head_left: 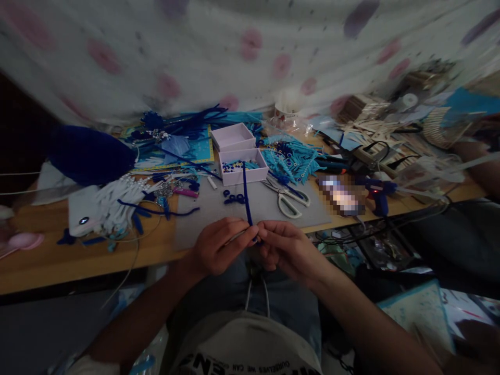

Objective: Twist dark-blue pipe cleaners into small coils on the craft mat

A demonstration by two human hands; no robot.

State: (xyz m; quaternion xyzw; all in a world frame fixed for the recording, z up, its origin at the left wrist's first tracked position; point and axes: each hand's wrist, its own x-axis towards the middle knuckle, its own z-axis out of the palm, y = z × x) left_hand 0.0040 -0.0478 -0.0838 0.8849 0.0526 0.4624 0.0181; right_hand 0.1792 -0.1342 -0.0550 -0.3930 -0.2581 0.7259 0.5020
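Observation:
A dark blue pipe cleaner (246, 195) stands up from between my fingertips, its free end reaching toward the white box (239, 177). My left hand (224, 244) pinches it near its lower end. Close against it, the fingers of my right hand (283, 245) are pressed together at the same lower end, which my fingertips partly hide. Several small dark blue coils (234, 198) lie on the grey mat (195, 229) just beyond my hands. Scissors with white handles (289, 204) rest on the mat to the right. Blue, yellow and white bits fill part of the box.
A box lid (233, 137) leans behind the box. Light blue pipe-cleaner pieces (299, 161) are heaped to its right. A blue glue gun (378, 194) and a blurred-out phone (341, 195) sit at the right. White stems (117, 200) and a large dark blue fuzzy object (91, 155) occupy the left.

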